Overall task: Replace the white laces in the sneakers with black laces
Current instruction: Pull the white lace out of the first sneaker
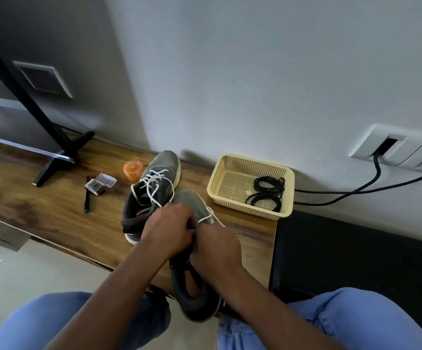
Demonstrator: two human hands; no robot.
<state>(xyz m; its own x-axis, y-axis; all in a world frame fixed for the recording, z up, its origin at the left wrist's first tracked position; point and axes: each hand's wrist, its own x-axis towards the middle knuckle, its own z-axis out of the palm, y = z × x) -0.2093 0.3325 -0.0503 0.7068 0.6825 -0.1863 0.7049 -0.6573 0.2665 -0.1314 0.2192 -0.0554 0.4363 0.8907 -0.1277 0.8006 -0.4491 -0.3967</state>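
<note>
The step in hand looks like unlacing. The near sneaker (192, 286) hangs over the front edge of the surface (53, 210). The left hand (169, 231) and right hand (216, 245) meet over its tongue, fingers curled on its white lace (211, 215), though the exact pinch is hidden. The next move, I think, is pulling this lace out of the eyelets, row by row. I count two sneakers; the far sneaker (152, 188) is laced in white. Two black laces (268, 193), coiled, wait in one basket (230, 162) at the right end.
</note>
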